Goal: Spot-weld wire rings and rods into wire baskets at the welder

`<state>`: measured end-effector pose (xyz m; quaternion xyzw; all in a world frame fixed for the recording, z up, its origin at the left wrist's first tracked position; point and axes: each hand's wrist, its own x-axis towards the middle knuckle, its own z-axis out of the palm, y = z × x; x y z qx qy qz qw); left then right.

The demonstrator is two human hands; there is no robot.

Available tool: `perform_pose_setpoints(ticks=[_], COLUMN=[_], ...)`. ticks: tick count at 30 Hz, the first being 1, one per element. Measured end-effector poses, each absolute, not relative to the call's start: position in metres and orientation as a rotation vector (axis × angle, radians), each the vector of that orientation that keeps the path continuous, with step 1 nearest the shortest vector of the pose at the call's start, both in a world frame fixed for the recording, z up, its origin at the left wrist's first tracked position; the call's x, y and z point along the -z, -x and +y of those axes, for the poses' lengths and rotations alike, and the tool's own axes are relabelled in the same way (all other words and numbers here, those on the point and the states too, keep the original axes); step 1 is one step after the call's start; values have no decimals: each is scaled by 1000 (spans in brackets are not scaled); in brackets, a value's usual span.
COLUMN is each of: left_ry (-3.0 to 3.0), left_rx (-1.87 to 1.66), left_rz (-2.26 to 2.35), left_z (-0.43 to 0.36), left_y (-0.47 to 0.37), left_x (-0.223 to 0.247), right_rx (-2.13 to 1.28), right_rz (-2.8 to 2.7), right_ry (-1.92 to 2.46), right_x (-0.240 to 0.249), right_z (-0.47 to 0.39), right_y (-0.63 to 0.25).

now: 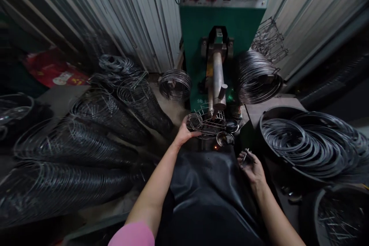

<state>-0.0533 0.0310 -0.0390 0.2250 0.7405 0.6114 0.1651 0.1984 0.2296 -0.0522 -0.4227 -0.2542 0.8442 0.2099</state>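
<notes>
My left hand [182,134] is closed on the left side of a round wire frame [205,133], thumb along its near edge. The frame sits under the metal arm [218,75] of a green welding machine [191,27], and the arm's tip hides part of it. Lower and to the right, my right hand [254,171] is turned partly palm up, its fingers curled round short metal rods [246,155]. Between the hands, close to the frame, are small metal cups [225,139]. An orange spark or glow shows just below the frame.
Stacks of wire rings [86,177] lie along the left. Wire coils [256,78] flank the machine. At right stands a black tub [263,123] of wire rings, with a bin [317,209] of short rods below it. A black apron [204,184] covers my lap.
</notes>
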Motion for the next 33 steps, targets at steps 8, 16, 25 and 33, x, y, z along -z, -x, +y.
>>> perform_pose_setpoints(ticks=[8, 16, 25, 33], left_ry=[-557, -1041, -1395, -1274], left_rx=[-1940, -1526, -847, -813], left_rz=[1979, 2336, 2694, 2676], left_z=[36, 3, 25, 25], left_y=[50, 8, -31, -30], left_x=[55, 16, -45, -43], right_rx=[-1588, -1268, -724, -1016], right_rz=[-1981, -2582, -2875, -2675], right_ry=[912, 483, 484, 137], right_x=[84, -4, -49, -18], right_z=[199, 190, 168, 163], right_y=[-204, -193, -133, -135])
